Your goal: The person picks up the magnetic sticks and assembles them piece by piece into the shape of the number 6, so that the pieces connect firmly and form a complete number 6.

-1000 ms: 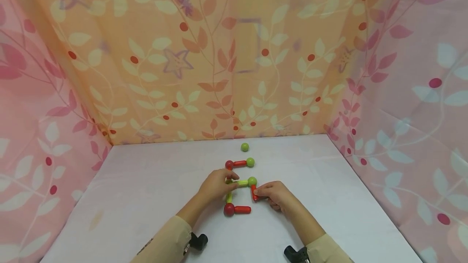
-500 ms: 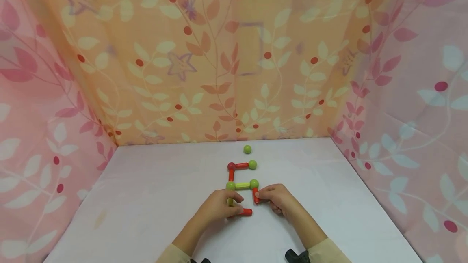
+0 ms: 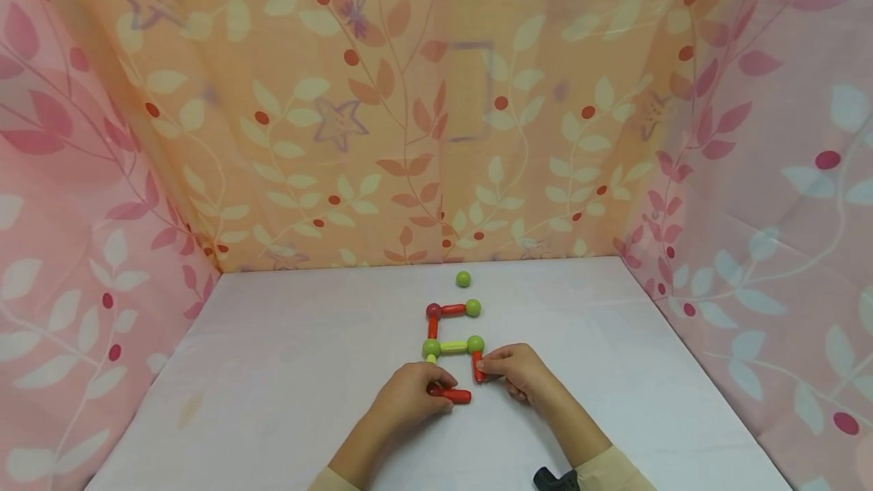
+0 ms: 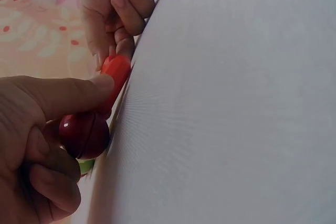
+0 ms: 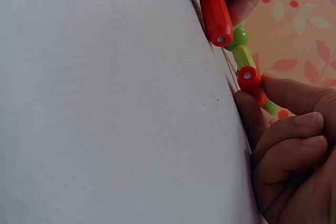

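A chain of red and green toy building rods and balls lies on the table. My left hand pinches the nearest red rod, its thumb on top beside the dark red ball, which the fingers partly cover in the head view. Between thumb and index finger, my right hand holds another red rod, which meets a green ball. From that ball a yellow-green rod runs left to a second green ball. A grey disc shows in each held rod's near end in the right wrist view.
Farther back, the chain continues through an upright-running red rod, a red ball and a crosswise red rod ending in a green ball. Behind it a loose green ball sits on the white table. Patterned curtains enclose the table.
My left hand has moved from the middle green ball toward me, onto the nearest red rod and ball. The right hand keeps its hold on its rod. The head view has shifted slightly.
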A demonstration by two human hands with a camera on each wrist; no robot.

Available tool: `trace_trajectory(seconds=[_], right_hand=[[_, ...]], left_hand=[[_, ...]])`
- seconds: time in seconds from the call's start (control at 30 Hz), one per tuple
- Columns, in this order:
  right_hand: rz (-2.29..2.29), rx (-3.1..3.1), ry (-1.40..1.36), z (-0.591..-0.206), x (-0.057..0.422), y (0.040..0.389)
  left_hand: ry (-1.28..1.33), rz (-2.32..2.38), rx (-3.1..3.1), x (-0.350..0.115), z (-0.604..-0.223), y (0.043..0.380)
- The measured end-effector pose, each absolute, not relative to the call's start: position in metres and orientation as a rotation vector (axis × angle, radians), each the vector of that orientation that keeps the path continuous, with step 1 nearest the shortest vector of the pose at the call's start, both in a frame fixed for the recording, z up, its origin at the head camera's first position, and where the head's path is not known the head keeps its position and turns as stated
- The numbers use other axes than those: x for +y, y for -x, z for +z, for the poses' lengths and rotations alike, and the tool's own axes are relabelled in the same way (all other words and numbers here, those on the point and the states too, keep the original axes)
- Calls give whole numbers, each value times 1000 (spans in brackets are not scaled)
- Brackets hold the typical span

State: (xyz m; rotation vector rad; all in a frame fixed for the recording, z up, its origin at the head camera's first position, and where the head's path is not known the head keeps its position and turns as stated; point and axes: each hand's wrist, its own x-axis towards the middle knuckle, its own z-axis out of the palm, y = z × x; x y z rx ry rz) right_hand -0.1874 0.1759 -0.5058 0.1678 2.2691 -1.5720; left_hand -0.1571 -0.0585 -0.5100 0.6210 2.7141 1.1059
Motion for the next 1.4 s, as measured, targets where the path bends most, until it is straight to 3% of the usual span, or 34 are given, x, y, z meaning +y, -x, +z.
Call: trace_trajectory(seconds=[0.57,0.83,1.23,1.4], right_hand=[[-1458,2427,-117,-503,169,185],[-1188,2565,106,-485,171,189],[-885,2559,702,-417,177,242],[-870,2604,794,-404,175,275]], left_hand=[[-499,1144,2723,-61,-512,155],[-472,1258,2649,-63,-518,159],[-459,1268,2647,-65,-520,159],[-491,1296,2634,-65,-523,159]])
